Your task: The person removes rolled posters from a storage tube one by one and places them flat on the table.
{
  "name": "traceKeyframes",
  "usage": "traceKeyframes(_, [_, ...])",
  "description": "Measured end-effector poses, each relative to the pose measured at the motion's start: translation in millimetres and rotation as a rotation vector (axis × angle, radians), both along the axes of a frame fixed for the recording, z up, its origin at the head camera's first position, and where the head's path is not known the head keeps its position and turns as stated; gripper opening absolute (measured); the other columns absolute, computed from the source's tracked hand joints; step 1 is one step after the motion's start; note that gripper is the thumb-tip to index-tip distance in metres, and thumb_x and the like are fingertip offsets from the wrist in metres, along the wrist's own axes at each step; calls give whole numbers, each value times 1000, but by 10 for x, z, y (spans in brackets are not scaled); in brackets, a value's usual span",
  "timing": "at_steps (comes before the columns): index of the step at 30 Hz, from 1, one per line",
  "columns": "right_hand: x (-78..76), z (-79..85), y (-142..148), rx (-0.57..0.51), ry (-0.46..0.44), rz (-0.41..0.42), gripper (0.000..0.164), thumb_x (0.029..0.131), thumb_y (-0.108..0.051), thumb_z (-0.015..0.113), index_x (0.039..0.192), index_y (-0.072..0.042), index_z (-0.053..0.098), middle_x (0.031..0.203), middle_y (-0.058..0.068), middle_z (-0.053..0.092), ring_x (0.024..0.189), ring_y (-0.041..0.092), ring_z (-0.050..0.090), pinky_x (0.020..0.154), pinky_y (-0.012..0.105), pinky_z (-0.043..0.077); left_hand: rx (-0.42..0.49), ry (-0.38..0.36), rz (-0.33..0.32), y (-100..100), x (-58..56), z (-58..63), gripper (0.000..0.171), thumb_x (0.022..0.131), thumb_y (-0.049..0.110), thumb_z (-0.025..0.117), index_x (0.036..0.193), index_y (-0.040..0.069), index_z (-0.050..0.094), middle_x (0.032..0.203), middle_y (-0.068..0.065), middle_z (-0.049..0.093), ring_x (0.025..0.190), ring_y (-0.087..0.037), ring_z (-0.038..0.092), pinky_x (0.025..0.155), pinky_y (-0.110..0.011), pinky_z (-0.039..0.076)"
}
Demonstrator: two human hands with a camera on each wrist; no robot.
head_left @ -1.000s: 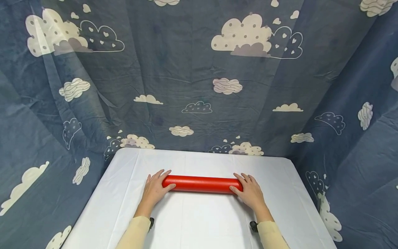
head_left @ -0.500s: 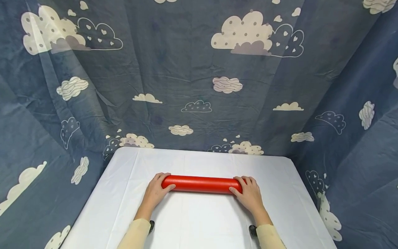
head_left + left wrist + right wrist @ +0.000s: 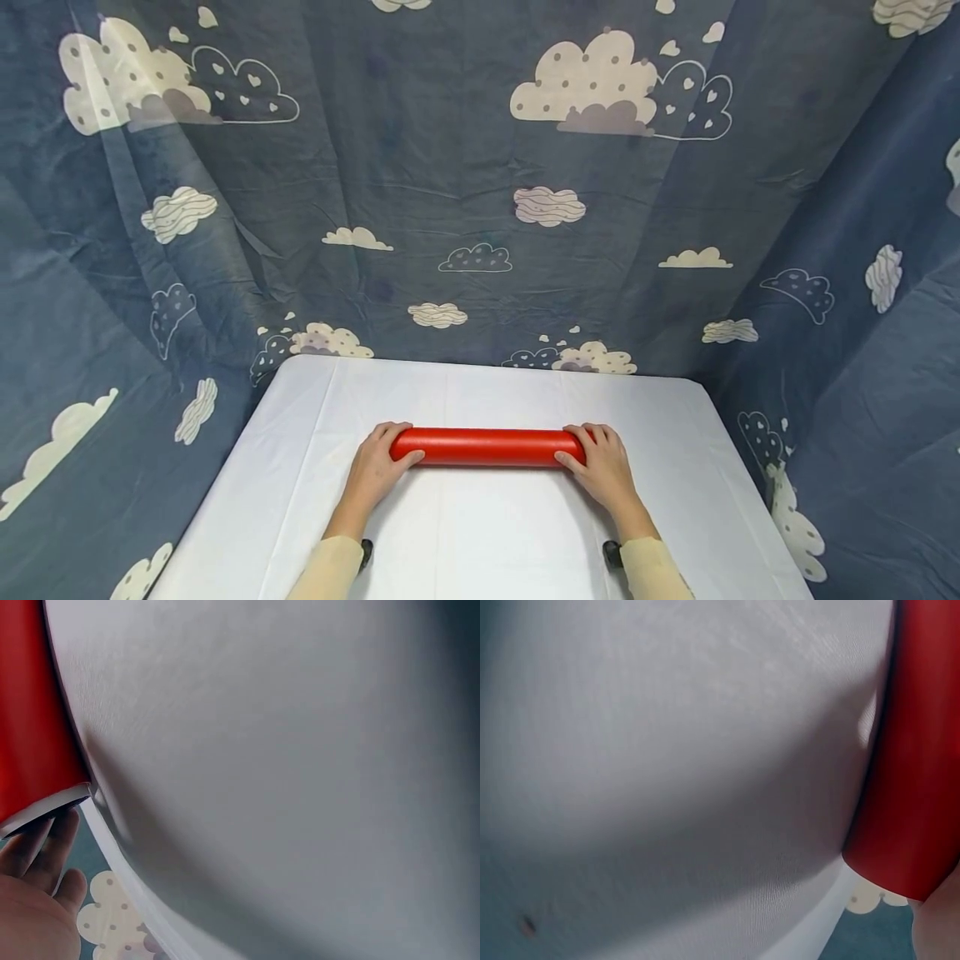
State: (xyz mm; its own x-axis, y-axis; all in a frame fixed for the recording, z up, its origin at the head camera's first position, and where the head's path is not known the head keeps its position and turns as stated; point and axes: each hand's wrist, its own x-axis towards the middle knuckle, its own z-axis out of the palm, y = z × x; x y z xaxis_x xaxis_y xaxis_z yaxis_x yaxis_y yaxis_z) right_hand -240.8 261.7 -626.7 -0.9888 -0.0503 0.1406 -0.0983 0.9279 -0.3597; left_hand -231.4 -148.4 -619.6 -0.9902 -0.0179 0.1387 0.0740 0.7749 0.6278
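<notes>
A glossy red tube (image 3: 483, 447) lies crosswise on the white-covered table. At its left end my left hand (image 3: 372, 468) grips it, thumb along the near side and fingers over the far side. The right hand (image 3: 606, 468) holds the other end the same way. In the left wrist view the tube (image 3: 34, 712) shows a pale rim and a dark opening at its end, with fingers (image 3: 56, 851) just beyond that rim. From the right wrist, the red tube (image 3: 922, 750) fills the right edge, and only a bit of the hand (image 3: 937, 926) shows.
A white cloth (image 3: 480, 533) covers the table, its far edge running behind the tube. Dark blue curtains (image 3: 420, 167) printed with clouds enclose the back and both sides. Each wrist carries a small black device (image 3: 366, 553).
Both hands' fingers, spread and raised a second ago, have curled down over the tube's ends. The tube has turned slightly to lie more level, its left end a little nearer me.
</notes>
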Motion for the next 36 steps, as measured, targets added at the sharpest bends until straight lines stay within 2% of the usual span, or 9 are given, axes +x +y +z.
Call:
traceKeyframes(10, [-82,21,54,22,3,47,62,92,-53,77,143,-19,63,145,22,57,141,46,41,118,72,36,-20,52,12,11,108,-8,53,89,43,85,135,21,70,133,-12,67,121,-35,64,108,-57,53])
traceKeyframes(19, [-186,41,104,19,12,99,61,92,-52,77,141,-18,64,142,21,59,139,46,42,117,73,35,-51,59,58,72,230,-34,54,89,43,85,135,20,71,133,-14,67,120,-37,64,106,-59,53])
traceKeyframes(27, [-253,45,140,23,3,129,60,92,-51,77,141,-18,64,140,21,59,138,46,43,116,73,36,-76,108,70,114,312,-46,52,88,43,86,132,18,72,129,-16,69,115,-38,65,102,-58,53])
traceKeyframes(36, [-304,57,151,10,2,153,58,92,-50,77,140,-19,64,140,19,60,140,46,42,118,72,35,-76,104,101,134,378,-41,52,87,44,86,131,20,73,128,-16,70,114,-39,65,100,-56,52])
